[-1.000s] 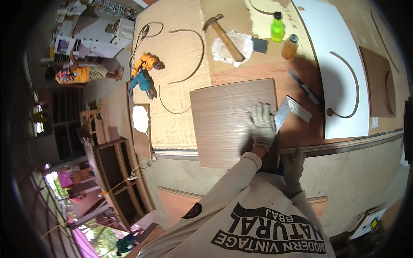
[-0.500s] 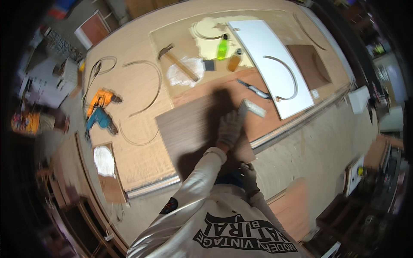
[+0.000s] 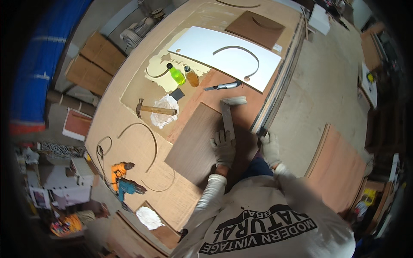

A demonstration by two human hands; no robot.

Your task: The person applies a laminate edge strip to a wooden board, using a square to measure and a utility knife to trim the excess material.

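Your gloved left hand (image 3: pixel 223 148) presses flat on a metal square (image 3: pixel 228 116) over the brown panel (image 3: pixel 195 144); your right hand (image 3: pixel 270 147) grips the bench edge (image 3: pixel 275 101). Marking seems next.

The dark brown rectangular wood-veneer panel (image 3: pixel 198 144) looks matt and smooth, lying on a pale, raw plywood workbench (image 3: pixel 129 142). A grey metal try square (image 3: pixel 228 114) shows a dull sheen, and the knitted cloth glove on the left hand (image 3: pixel 223 148) looks coarse. The flat white laminate sheet (image 3: pixel 223 56) appears smooth and faintly glossy.
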